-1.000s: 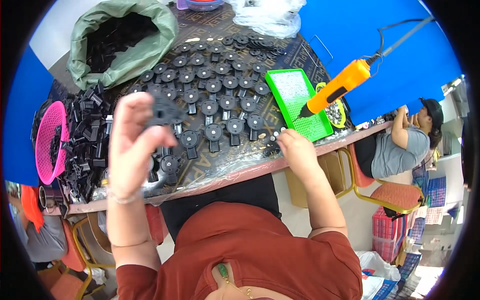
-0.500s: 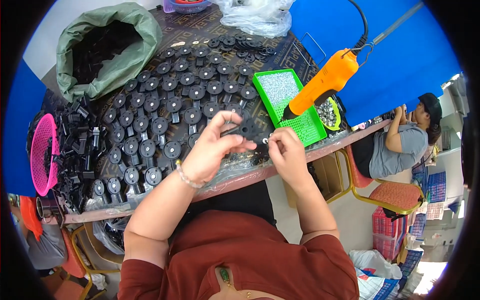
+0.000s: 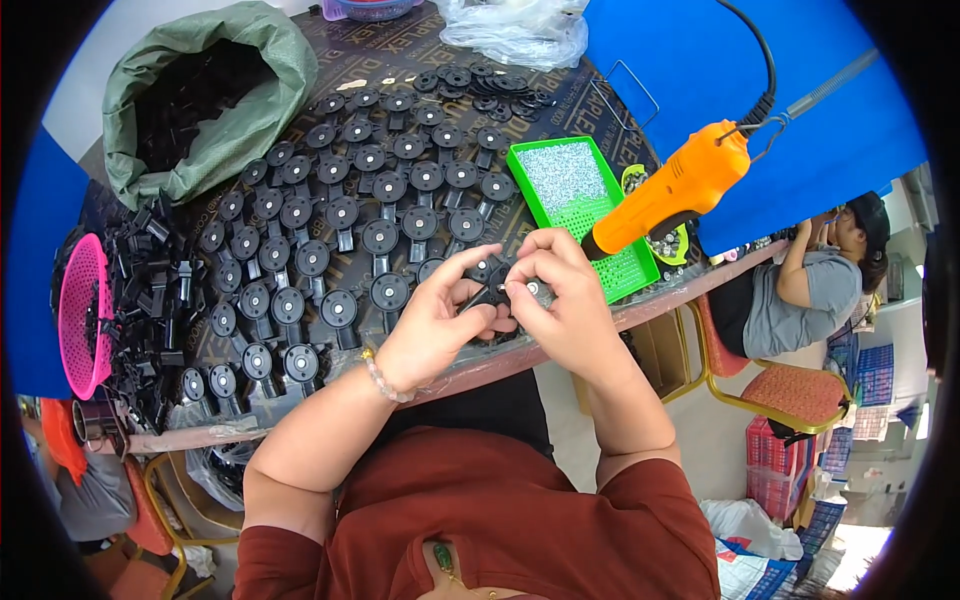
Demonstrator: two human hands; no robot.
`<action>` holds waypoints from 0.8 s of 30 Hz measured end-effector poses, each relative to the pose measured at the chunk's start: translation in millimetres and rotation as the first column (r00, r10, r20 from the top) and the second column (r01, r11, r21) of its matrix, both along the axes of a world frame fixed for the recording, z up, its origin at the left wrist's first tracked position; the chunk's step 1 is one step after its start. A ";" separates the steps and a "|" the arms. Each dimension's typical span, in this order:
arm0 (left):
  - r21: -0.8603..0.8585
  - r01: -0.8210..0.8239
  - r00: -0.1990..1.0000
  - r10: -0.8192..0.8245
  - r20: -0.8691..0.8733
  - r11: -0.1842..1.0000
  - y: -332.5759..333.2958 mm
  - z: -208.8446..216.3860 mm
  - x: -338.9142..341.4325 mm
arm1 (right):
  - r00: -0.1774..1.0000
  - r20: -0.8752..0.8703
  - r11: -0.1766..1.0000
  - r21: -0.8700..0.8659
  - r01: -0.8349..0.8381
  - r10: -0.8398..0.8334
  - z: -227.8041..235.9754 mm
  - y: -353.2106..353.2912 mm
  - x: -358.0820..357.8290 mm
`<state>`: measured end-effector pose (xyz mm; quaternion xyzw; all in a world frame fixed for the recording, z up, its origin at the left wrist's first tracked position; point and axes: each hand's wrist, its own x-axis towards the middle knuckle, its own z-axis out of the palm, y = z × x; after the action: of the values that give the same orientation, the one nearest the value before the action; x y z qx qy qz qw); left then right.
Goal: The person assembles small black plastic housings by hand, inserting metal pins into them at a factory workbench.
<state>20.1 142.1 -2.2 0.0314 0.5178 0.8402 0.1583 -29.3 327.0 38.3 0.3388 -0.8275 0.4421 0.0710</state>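
Observation:
My left hand (image 3: 430, 325) is closed around a black plastic part (image 3: 487, 270) with a round head, held just above the table's front edge. From the right, my right hand (image 3: 562, 300) meets it, thumb and index finger pinching a small shiny metal piece (image 3: 504, 287) against the part. Fingers hide much of both, so the metal piece's exact kind cannot be made out. Beyond my hands stand rows of similar black round-headed parts (image 3: 380, 236) with silver centres. An orange electric screwdriver (image 3: 675, 190) hangs at the right, its tip hidden behind my right hand.
A green tray (image 3: 523, 188) of small silvery pieces lies under the screwdriver, beside a yellow-green bowl (image 3: 683, 245) of metal parts. At left are a pink basket (image 3: 68, 320), loose black pieces (image 3: 150, 290) and a green sack (image 3: 280, 65). A person (image 3: 830, 270) sits at right.
My right hand has moved left and up, bringing the metal piece to the black part in my left hand. The screwdriver has swung slightly right and down.

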 end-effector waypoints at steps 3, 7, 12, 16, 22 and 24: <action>0.012 -0.032 0.998 0.031 0.055 0.999 1.9 2.4 1.2 | 0.999 -0.025 0.998 0.056 0.037 -0.036 0.1 -0.2 -0.8; 0.056 -0.025 0.989 0.016 0.146 0.998 -1.5 -0.9 2.5 | 0.966 -0.234 0.993 -0.062 0.098 -0.110 22.2 8.1 13.3; 0.216 -0.004 0.974 -0.045 0.220 0.976 -1.2 3.6 1.8 | 0.753 -0.411 0.635 -0.772 0.012 -0.514 70.1 66.6 -8.7; 0.201 0.031 0.983 -0.067 0.173 0.979 -1.5 3.6 6.2 | 0.926 0.010 0.661 -0.697 0.277 -0.378 76.4 77.9 -105.5; 0.210 0.001 0.978 -0.045 0.204 0.978 0.1 -1.5 4.8 | 0.943 -0.099 0.783 0.534 0.320 -0.318 2.6 52.5 -266.9; 0.187 -0.014 0.979 -0.024 0.200 0.982 0.3 -3.1 4.6 | 0.967 -0.078 0.707 0.669 0.230 -0.241 -15.1 32.4 -296.5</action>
<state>24.6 142.4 -5.4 -0.0381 0.4177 0.8836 0.2083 -325.8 359.4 23.2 0.2300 -0.9677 0.1031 -0.0065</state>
